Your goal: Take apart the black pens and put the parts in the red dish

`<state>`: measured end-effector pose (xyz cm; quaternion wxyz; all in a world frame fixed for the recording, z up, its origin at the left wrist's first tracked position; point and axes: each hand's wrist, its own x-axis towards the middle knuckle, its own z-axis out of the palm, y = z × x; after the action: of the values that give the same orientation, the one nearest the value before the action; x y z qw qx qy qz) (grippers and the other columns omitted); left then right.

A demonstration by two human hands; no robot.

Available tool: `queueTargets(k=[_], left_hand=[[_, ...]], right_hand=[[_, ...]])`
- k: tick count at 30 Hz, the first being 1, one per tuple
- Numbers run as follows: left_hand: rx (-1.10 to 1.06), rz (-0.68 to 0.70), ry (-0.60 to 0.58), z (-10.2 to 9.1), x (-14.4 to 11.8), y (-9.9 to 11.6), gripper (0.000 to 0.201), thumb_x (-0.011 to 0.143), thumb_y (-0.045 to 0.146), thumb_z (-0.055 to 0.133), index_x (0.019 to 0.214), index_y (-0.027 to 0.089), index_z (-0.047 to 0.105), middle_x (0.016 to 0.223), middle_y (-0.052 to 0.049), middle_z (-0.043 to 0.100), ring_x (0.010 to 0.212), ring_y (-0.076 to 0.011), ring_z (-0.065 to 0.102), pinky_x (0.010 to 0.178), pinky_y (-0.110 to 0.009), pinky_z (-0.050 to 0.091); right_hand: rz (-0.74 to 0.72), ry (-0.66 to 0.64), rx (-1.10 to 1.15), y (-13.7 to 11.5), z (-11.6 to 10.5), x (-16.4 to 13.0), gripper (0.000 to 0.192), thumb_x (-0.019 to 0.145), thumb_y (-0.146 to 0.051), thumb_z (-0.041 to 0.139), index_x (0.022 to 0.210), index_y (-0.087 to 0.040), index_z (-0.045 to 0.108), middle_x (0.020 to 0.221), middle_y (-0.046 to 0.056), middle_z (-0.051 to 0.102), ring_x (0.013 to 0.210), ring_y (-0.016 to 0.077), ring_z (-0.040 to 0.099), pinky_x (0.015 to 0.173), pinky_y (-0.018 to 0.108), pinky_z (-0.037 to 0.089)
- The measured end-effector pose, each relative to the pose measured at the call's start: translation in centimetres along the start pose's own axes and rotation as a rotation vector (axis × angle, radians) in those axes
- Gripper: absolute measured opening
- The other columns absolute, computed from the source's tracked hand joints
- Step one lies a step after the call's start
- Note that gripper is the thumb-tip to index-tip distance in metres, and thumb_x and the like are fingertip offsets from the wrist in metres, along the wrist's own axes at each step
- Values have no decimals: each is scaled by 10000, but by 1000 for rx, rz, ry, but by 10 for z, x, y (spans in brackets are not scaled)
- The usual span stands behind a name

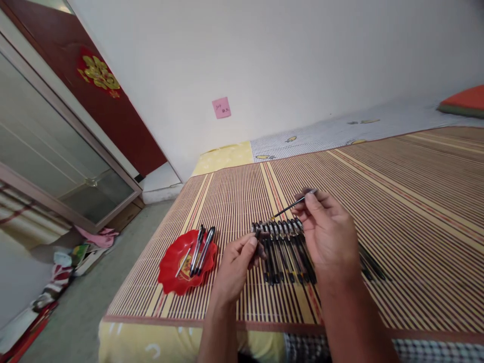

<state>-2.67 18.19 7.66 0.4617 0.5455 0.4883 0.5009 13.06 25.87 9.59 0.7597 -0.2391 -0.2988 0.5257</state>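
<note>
Bamboo mat [378, 191] bears pens; left hand [234, 267] pinches one, right hand [328, 232] a refill [289, 207].

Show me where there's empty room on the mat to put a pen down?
The bamboo mat is bare beyond the right hand, toward the orange cushion. A bare strip also lies between the red dish and the left hand. It is crowded at the row of pens between the hands.

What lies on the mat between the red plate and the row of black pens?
In the head view, the left hand sits between the red plate and the row of pens; otherwise only bare striped mat.
</note>
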Motion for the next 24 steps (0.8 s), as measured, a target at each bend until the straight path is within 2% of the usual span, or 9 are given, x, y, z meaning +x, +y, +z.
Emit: queueTargets(k=[5, 12, 18, 24], left_hand=[[-1, -9, 2, -1, 1, -5, 351, 980, 417, 511, 784, 148, 619, 696, 8, 501, 607, -104, 356, 559, -237, 265], [42, 24, 33, -2, -2, -2, 303, 968, 381, 543, 884, 145, 714, 717, 1, 541, 638, -111, 411, 594, -236, 314], [142, 74, 51, -1, -4, 6, 274, 960, 353, 561, 1075, 195, 753, 799, -18, 625, 751, -147, 524, 684, -252, 393], [284, 110, 71, 0, -5, 11, 270, 960, 304, 539, 1079, 187, 751, 783, -19, 623, 785, -171, 558, 733, -273, 433]], right_hand=[[55, -40, -36, 1, 0, -1, 166, 763, -274, 786, 827, -184, 663, 818, -2, 668, 669, 101, 608, 677, 267, 522], [66, -41, -67, 0, 0, -1, 176, 756, -287, 786, 830, -192, 656, 787, -8, 665, 639, 105, 601, 617, 257, 522], [19, -46, -151, 2, -5, -1, 155, 802, -300, 767, 883, -195, 686, 821, -5, 679, 654, 96, 609, 616, 239, 515], [-47, -146, -239, 0, -5, -2, 125, 851, -291, 719, 956, -223, 706, 911, 11, 710, 681, 99, 629, 656, 252, 534]])
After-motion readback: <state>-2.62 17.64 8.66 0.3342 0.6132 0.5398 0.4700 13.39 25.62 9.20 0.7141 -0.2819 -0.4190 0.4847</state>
